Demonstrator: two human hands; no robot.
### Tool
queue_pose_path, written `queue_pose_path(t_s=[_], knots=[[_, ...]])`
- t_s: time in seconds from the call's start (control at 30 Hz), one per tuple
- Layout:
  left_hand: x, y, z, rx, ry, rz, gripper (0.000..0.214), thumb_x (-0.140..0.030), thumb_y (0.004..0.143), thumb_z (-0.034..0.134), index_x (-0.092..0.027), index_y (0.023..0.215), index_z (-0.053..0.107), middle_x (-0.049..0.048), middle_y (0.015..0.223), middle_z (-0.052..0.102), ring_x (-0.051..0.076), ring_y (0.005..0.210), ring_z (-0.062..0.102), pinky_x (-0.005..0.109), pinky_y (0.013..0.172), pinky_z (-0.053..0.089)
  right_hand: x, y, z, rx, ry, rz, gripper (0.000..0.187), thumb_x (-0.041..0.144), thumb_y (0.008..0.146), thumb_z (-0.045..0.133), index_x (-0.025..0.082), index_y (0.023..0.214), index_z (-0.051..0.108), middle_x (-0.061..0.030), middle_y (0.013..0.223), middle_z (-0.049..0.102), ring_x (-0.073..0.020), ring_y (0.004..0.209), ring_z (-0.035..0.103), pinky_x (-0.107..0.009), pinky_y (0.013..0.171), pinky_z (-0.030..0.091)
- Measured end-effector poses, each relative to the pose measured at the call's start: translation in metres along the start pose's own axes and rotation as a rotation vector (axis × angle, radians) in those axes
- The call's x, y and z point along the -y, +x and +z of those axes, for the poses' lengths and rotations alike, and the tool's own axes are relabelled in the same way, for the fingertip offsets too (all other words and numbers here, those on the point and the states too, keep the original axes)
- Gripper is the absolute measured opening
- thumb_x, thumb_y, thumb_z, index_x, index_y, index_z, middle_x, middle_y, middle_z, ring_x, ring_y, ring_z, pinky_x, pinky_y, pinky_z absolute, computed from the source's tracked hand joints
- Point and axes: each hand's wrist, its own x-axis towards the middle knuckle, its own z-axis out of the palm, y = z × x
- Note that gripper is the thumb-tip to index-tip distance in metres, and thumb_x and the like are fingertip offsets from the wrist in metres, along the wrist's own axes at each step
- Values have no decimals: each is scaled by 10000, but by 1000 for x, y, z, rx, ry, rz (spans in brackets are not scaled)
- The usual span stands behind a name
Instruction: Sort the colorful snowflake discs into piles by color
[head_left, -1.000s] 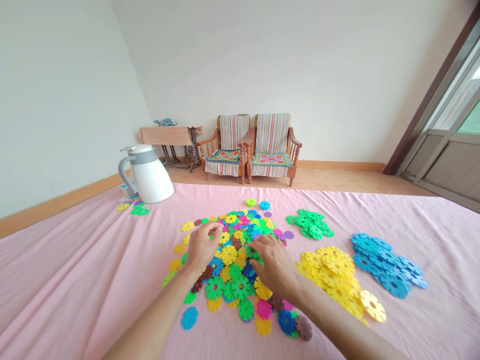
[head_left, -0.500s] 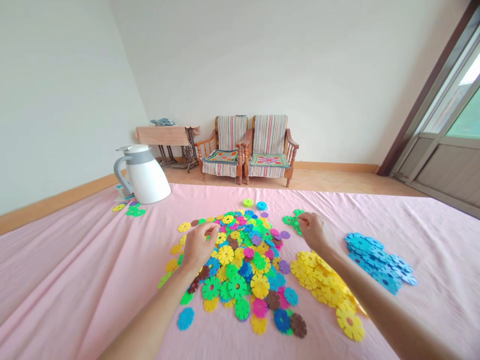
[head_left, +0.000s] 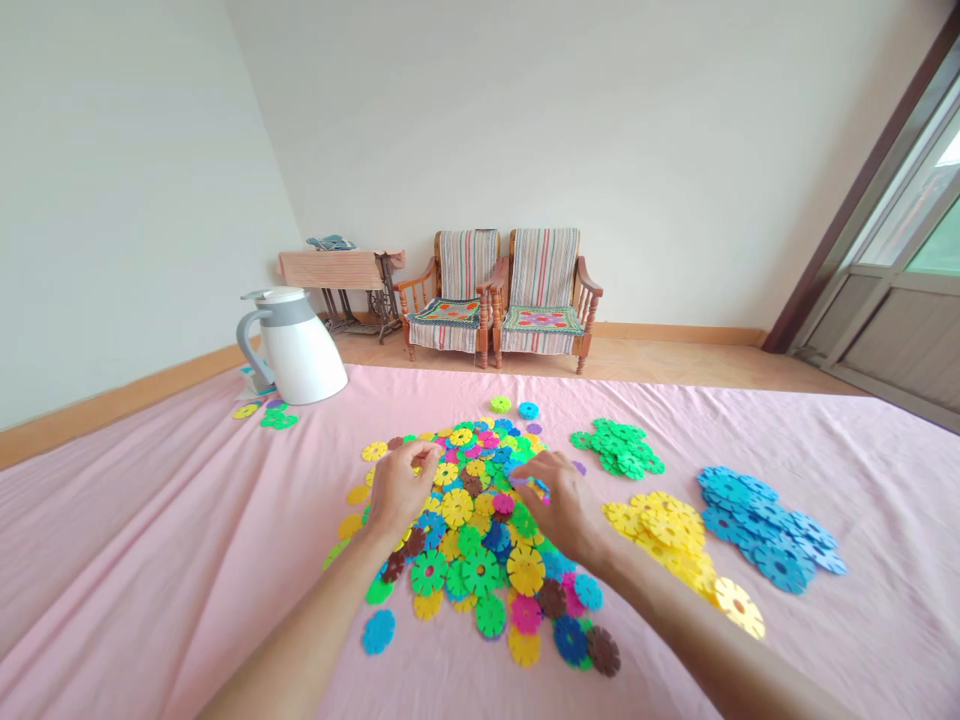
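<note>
Pink cloth (head_left: 187,560); white jug (head_left: 300,350) far left. Left hand (head_left: 401,490) has its fingertips pinched at the mixed disc pile (head_left: 480,570); contents unclear. Right hand (head_left: 562,510) is curled, nipping a small disc (head_left: 535,485) atop the pile. Judged: picking step; a lift needs a firm rim pinch.

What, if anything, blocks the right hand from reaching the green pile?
Probably nothing, so yes: the right hand rests at the right edge of the mixed pile, and only bare pink cloth lies between it and the green pile, which sits uncovered.
</note>
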Motion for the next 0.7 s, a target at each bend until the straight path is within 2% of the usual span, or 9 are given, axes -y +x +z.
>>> queue_pose_path(t_s=[0.1, 0.23, 0.37, 0.57, 0.7], knots=[[2, 1, -1, -9, 2, -21, 269, -373, 818, 498, -188, 801, 692, 39, 805, 737, 194, 748, 682, 283, 704, 519, 38, -5, 12, 95, 55, -141, 190, 207, 843, 558, 257, 970, 690, -12, 966, 677, -164, 916, 567, -289, 824, 411], [2, 2, -2, -12, -1, -34, 265, -373, 815, 494, -187, 792, 682, 36, 795, 733, 189, 742, 679, 273, 696, 517, 65, -3, 21, 174, 58, -260, 247, 240, 835, 589, 266, 1075, 644, 1, 1078, 661, -184, 995, 523, -328, 878, 365], [2, 1, -2, -3, -2, -34, 264, -374, 810, 498, -189, 791, 684, 34, 792, 731, 189, 742, 678, 271, 695, 512, 73, 0, 26, 204, 7, -315, 279, 290, 793, 638, 209, 1061, 631, -35, 1025, 665, -212, 978, 515, -355, 849, 344], [2, 1, -2, 3, 3, -32, 262, -370, 800, 497, -195, 780, 690, 26, 782, 734, 193, 739, 680, 270, 689, 509, 75, -6, 30, 183, -100, -361, 75, 232, 831, 584, 181, 800, 630, -46, 868, 656, -208, 894, 522, -353, 794, 318], [1, 1, -2, 5, 8, -33, 273, -380, 803, 498, -193, 779, 695, 31, 793, 740, 196, 732, 683, 273, 688, 512, 69, -9, 23, 112, -131, -306, 189, 178, 897, 480, 194, 747, 594, -19, 755, 629, -175, 772, 512, -305, 713, 327]])
